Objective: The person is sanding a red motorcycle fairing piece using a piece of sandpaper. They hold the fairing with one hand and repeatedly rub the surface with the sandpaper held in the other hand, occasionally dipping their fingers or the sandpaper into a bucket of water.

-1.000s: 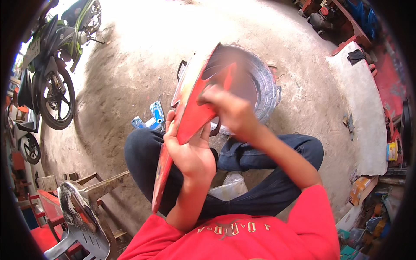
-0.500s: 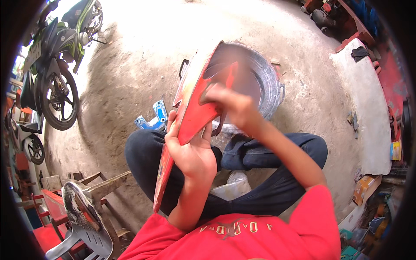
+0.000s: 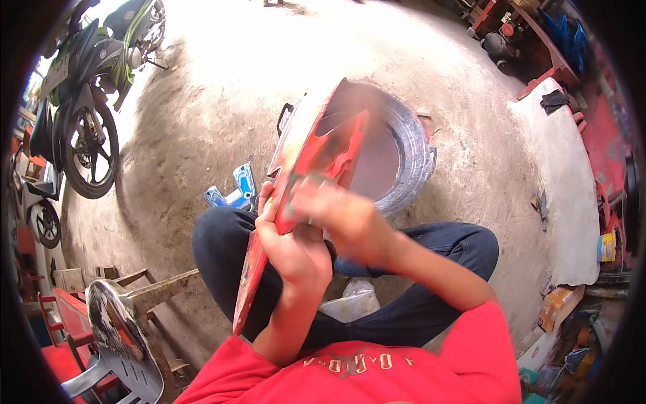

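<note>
A long red body panel, like a motorcycle fairing with worn, paler paint, is held tilted over my lap. My left hand is closed around its lower part from beneath, thumb along the near edge. My right hand is blurred by motion and presses its bent fingers on the panel's red face, just above the left hand. A dark patch shows under those fingertips; what it is cannot be made out. Behind the panel stands a round grey basin with murky liquid, partly hidden by the panel.
A blue and white part lies on the concrete floor left of the basin. A clear plastic bag sits between my crossed legs. Motorcycles stand at the left, a worn grey chair at lower left. Clutter and a cardboard box line the right.
My right hand has slid down along the panel toward me, from its middle to beside my left hand. The left hand keeps its hold, and the view has shifted slightly.
</note>
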`<act>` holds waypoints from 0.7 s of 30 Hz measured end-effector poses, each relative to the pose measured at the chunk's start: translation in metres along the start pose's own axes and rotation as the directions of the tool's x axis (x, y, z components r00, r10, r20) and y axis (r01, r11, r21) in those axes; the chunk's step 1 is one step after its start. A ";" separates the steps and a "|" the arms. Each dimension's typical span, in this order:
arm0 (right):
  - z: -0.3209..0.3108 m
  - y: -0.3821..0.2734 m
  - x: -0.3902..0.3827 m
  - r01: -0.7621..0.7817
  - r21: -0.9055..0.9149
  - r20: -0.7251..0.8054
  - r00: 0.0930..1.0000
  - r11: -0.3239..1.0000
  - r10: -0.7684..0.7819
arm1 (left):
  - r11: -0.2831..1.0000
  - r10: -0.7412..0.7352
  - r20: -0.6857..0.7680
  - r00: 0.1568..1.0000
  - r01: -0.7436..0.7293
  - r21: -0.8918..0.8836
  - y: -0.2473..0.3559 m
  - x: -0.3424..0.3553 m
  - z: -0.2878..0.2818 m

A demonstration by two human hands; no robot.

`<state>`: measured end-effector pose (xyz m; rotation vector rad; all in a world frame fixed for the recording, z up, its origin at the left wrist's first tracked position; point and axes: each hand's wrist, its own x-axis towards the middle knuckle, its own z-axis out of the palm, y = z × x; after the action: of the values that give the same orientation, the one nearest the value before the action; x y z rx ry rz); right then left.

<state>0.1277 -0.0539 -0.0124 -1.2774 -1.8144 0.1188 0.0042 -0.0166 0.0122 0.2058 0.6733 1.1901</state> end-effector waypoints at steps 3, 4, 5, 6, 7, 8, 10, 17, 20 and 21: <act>0.003 0.029 -0.003 0.046 -0.063 -0.089 0.995 0.997 -0.051 | 0.999 -0.032 0.050 0.998 0.032 -0.004 -0.002 0.000 -0.002; -0.011 0.048 0.001 -0.248 0.182 0.014 0.968 0.952 0.250 | 0.999 -0.035 0.011 0.999 0.035 0.017 -0.002 -0.003 0.006; -0.013 0.073 0.001 -0.415 0.125 -0.054 0.904 0.901 0.424 | 0.999 -0.034 -0.030 0.999 0.035 0.037 -0.003 -0.005 0.011; -0.011 0.070 0.004 -0.450 0.104 -0.045 0.889 0.887 0.456 | 0.999 -0.029 -0.032 0.999 0.030 0.036 -0.001 -0.005 0.010; -0.010 0.065 0.009 -0.475 0.080 -0.040 0.877 0.876 0.479 | 0.999 -0.019 -0.027 0.999 0.020 0.031 0.000 -0.005 0.009; -0.003 0.048 0.008 -0.275 0.002 -0.060 0.960 0.961 0.275 | 1.000 -0.009 -0.022 1.000 0.009 0.025 0.000 -0.004 0.008; -0.001 -0.002 0.007 0.020 0.067 -0.016 1.000 0.998 -0.019 | 1.000 0.003 0.016 1.000 -0.002 -0.020 -0.001 0.006 -0.010; -0.010 0.077 0.003 -0.372 -0.048 -0.171 0.918 0.927 0.359 | 0.998 -0.023 -0.026 0.999 0.024 0.060 -0.003 -0.005 0.011; -0.003 0.009 0.004 -0.027 0.041 0.000 1.000 0.999 0.027 | 1.000 0.011 0.084 0.996 -0.010 -0.012 -0.003 0.004 -0.008; -0.011 -0.011 0.011 0.026 0.142 0.070 0.997 0.990 -0.036 | 0.999 0.043 0.040 0.998 -0.042 -0.027 -0.004 0.008 -0.014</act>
<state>0.1268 -0.0540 0.0064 -1.1582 -1.8526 0.2745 0.0009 -0.0131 -0.0037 0.2227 0.6205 1.2313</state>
